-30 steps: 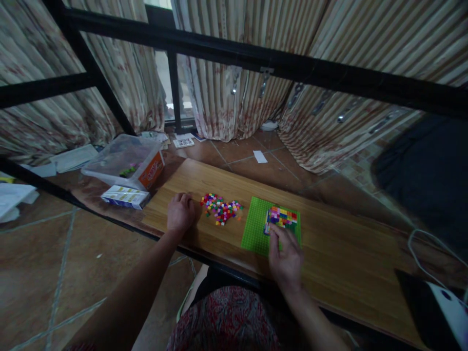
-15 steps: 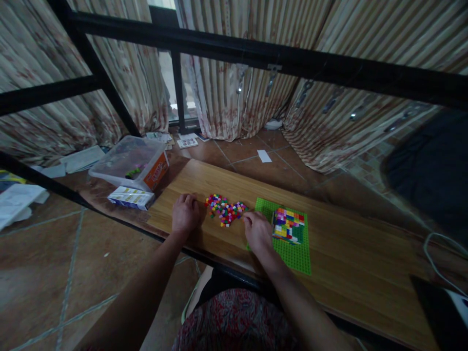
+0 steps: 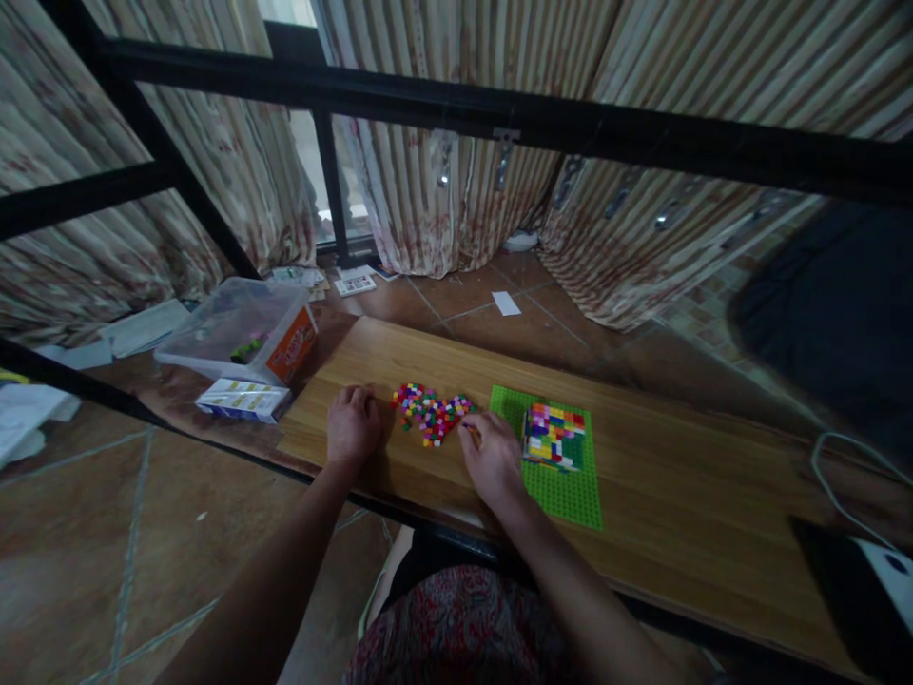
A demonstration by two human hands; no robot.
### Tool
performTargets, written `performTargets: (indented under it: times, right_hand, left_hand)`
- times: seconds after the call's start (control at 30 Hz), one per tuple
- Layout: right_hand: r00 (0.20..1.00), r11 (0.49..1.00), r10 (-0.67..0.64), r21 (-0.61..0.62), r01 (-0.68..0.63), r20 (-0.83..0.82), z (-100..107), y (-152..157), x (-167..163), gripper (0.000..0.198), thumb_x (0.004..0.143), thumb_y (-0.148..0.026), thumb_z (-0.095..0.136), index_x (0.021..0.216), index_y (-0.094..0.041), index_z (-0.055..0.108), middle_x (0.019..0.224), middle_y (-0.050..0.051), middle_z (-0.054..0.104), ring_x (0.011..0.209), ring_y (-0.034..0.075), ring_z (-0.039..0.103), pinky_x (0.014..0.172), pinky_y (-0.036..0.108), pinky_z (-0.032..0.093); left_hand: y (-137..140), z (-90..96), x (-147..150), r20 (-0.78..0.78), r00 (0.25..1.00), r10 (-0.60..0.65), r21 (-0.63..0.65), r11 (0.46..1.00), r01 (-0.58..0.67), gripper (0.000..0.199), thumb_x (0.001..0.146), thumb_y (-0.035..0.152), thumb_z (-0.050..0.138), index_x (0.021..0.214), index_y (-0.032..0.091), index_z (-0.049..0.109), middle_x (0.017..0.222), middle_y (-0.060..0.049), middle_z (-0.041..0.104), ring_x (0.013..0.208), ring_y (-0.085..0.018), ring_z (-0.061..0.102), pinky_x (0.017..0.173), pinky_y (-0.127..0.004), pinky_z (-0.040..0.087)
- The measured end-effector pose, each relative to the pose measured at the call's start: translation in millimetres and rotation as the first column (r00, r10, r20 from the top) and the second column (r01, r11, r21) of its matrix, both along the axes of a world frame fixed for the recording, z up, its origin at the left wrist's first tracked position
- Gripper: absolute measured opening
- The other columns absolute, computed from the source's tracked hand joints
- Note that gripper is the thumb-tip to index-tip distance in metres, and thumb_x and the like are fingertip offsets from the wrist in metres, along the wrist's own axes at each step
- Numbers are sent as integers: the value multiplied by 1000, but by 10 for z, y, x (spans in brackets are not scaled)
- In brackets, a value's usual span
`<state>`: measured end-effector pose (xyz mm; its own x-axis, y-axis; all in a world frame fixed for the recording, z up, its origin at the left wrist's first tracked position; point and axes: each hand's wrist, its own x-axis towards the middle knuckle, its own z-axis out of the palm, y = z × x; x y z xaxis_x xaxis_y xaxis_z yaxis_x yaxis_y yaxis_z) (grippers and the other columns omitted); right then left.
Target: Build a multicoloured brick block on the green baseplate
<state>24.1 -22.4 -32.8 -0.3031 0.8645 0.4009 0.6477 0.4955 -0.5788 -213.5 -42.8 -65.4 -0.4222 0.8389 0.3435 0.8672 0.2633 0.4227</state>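
Observation:
My left hand (image 3: 353,424) rests on the wooden tabletop with its fingers curled in, left of a loose pile of small coloured toy bricks (image 3: 432,411). Its palm faces down, so anything inside is hidden. At the pile's right edge, my right hand (image 3: 495,457) has thumb and forefinger pinched together. A tiny dark spot shows at those fingertips, too small to make out. Beside this hand lies a green studded baseplate (image 3: 563,502), its lower left part hidden by the hand. A block of multicoloured bricks (image 3: 553,438) stands on it, with an uneven top.
A clear plastic bin (image 3: 228,319) with an orange label stands at the table's left end, behind a white and blue box (image 3: 242,400). A black metal bar (image 3: 428,103) crosses above the far side. At the right end lies a dark flat object (image 3: 834,580) near a white cable (image 3: 820,466).
The whole view has shifted slightly. My right hand has rolled a little, and its pinched fingers stay beside the pile. My left hand keeps its place on the table.

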Motion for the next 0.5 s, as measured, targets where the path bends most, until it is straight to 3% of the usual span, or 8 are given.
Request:
performTargets:
  times: [0.2, 0.37, 0.5]
  right_hand:
    - [960, 986, -44, -169, -4, -277, 292, -279, 434, 19, 91, -27, 52, 98, -21, 69, 91, 5, 70, 80, 16, 66, 73, 29, 53]
    - [930, 972, -183, -201, 123, -318, 206, -251, 893, 24, 91, -32, 52, 99, -21, 72, 101, 8, 70, 92, 20, 67, 80, 34, 53]
    - [919, 951, -272, -227, 211, -286, 114, -114, 1060, 26, 88, -36, 55, 99, -20, 72, 104, 10, 72, 93, 23, 68, 84, 38, 53]
  left_hand:
    - [7, -8, -16, -3, 1000, -4, 13, 1000, 4, 24, 86, 26, 44, 95, 19, 65, 101, -11, 64, 97, -26, 59, 88, -39, 47]
    - [12, -18, -22, -6, 1000, -3, 20, 1000, 3, 25, 86, 26, 44, 95, 19, 65, 101, -11, 64, 97, -26, 60, 88, -39, 47]
    - [12, -11, -24, -16, 1000, -2, 13, 1000, 3, 26, 86, 26, 43, 96, 18, 66, 102, -12, 64, 98, -26, 59, 89, -40, 47]
